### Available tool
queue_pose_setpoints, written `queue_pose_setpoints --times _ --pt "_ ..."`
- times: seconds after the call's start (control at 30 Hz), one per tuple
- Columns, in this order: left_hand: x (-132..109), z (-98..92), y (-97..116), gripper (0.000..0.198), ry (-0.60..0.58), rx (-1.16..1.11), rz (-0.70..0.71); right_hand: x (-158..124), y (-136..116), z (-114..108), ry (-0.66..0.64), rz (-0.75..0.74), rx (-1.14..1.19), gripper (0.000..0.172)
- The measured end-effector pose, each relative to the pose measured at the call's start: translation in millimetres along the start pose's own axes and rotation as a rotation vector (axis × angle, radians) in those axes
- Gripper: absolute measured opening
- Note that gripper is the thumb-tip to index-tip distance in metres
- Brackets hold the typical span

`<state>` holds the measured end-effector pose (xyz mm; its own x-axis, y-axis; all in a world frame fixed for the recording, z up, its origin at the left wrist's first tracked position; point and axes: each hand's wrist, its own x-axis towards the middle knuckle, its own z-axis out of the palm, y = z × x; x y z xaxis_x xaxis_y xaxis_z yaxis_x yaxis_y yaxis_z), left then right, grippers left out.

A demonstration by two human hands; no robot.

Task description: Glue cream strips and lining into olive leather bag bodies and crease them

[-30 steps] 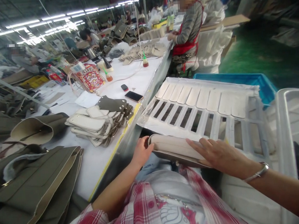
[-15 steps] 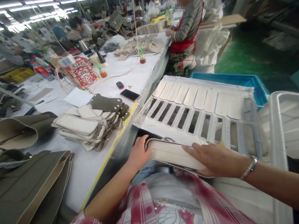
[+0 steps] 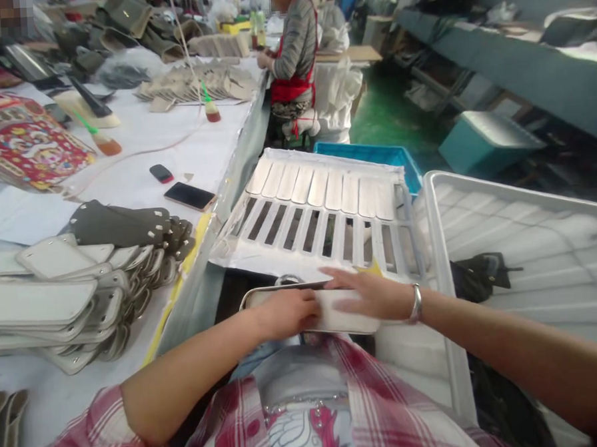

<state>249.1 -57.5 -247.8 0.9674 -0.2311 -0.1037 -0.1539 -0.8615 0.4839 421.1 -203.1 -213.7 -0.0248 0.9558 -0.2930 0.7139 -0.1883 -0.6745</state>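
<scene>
A pale, rounded leather panel with a dark edge (image 3: 333,318) lies across my lap, just in front of a white slotted rack (image 3: 323,215). My left hand (image 3: 283,312) grips the panel's left part, fingers curled over it. My right hand (image 3: 369,293) lies on its right part with the fingers stretched flat; a silver bracelet shows at the wrist. Several pale strips lie side by side on the rack's far half.
A white work table (image 3: 141,178) on the left carries a fanned stack of pale and grey leather pieces (image 3: 81,281), two phones (image 3: 189,196), brushes and a patterned bag. A white wire tray (image 3: 519,238) stands at right, a blue bin (image 3: 375,156) behind the rack. A person in a red apron (image 3: 293,64) works farther along.
The view has swung right and down. My left hand has slid from the panel's left end onto its top, and my right hand has shifted left along it. The panel now lies flatter.
</scene>
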Motion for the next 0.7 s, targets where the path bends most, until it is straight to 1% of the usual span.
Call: queue_pose_setpoints --times 0.03,0.07,0.1,0.13,0.17,0.2,0.23,0.3,0.33,0.4,0.47,0.53,0.57,0.63,0.7 --pt "1 -3.8 -3 0.02 -0.011 -0.03 0.008 -8 9 -4 0.051 0.11 0.222 0.05" --pt "2 -7.5 -6 0.025 -0.024 -0.056 0.014 -18 19 -7 0.093 0.24 0.437 0.046" --pt "4 -10.6 -7 0.034 -0.043 -0.069 0.022 -28 27 -7 0.116 0.377 0.621 0.044" --pt "6 -12.8 -8 0.042 -0.066 -0.062 0.038 -38 34 -5 0.116 0.503 0.757 0.044" --pt "10 -13.8 -7 0.047 -0.092 -0.03 0.061 -47 39 -1 0.092 0.602 0.836 0.047" --pt "14 -13.7 -5 0.049 -0.117 0.02 0.087 -53 41 5 0.052 0.669 0.856 0.051" --pt "19 -12.4 -2 0.048 -0.133 0.08 0.107 -57 42 11 0.01 0.696 0.824 0.056" --pt "29 -7.7 4 0.048 -0.14 0.183 0.121 -57 39 25 -0.037 0.663 0.676 0.06" --pt "32 -5.0 6 0.048 -0.142 0.217 0.12 -55 37 30 -0.03 0.632 0.593 0.059" --pt "36 -0.6 10 0.048 -0.15 0.256 0.119 -50 35 38 0.065 0.547 0.445 0.051" --pt "36 1.1 11 0.048 -0.16 0.274 0.133 -46 37 42 0.196 0.411 0.354 0.043" --pt "35 -0.2 12 0.048 -0.165 0.279 0.144 -47 42 42 0.283 0.271 0.332 0.041" --pt "35 -1.5 13 0.048 -0.171 0.279 0.148 -49 44 42 0.293 0.228 0.346 0.04" --pt "37 -4.7 15 0.048 -0.191 0.273 0.152 -52 46 40 0.27 0.238 0.407 0.04" --pt "40 -7.3 18 0.048 -0.223 0.252 0.149 -55 45 39 0.244 0.303 0.457 0.04"
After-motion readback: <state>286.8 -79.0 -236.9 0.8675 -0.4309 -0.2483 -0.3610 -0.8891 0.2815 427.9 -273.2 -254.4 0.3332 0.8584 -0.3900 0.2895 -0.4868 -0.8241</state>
